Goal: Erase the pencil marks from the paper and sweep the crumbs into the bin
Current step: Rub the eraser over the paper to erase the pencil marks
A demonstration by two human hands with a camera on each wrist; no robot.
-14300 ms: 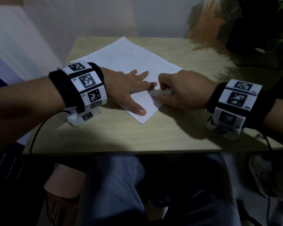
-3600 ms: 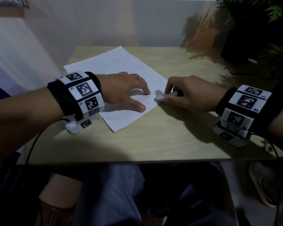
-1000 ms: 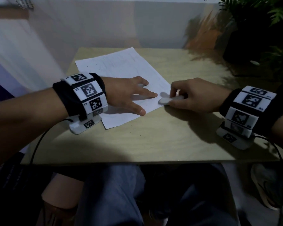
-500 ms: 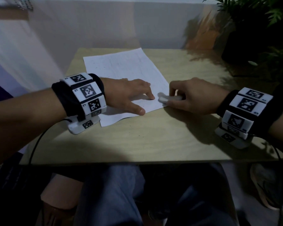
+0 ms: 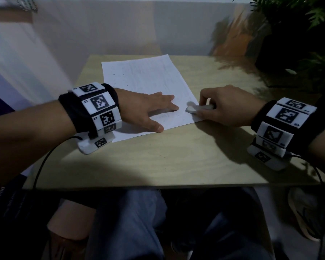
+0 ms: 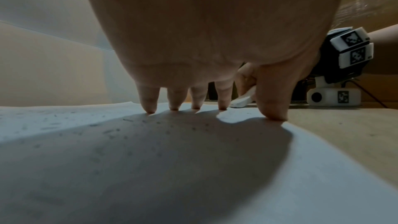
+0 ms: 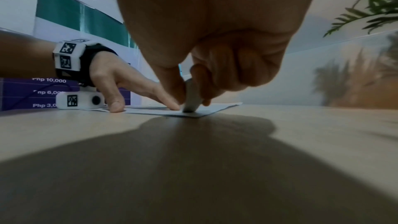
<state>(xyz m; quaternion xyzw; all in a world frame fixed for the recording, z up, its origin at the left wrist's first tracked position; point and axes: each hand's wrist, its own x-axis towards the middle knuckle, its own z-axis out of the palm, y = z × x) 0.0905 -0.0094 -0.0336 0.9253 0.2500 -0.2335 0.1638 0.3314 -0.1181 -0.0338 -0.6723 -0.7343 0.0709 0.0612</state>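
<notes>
Paper [image 5: 148, 85] lies on the wooden table [image 5: 176, 156], its near right corner under my eraser [image 5: 192, 109], as I work the rubbing stage of the job; my left hand [image 5: 148, 111] presses down on the sheet with fingers spread and fairly straight, pinning it, while my right hand [image 5: 227, 106] pinches the white eraser between thumb and curled fingers, tip on the page. Dark crumbs [image 6: 129, 120] speckle the sheet and a few faint marks seem to remain, so I judge erasing unfinished. Next I would rub with short strokes while the sheet is held flat, then gather the crumbs; no bin is in view
</notes>
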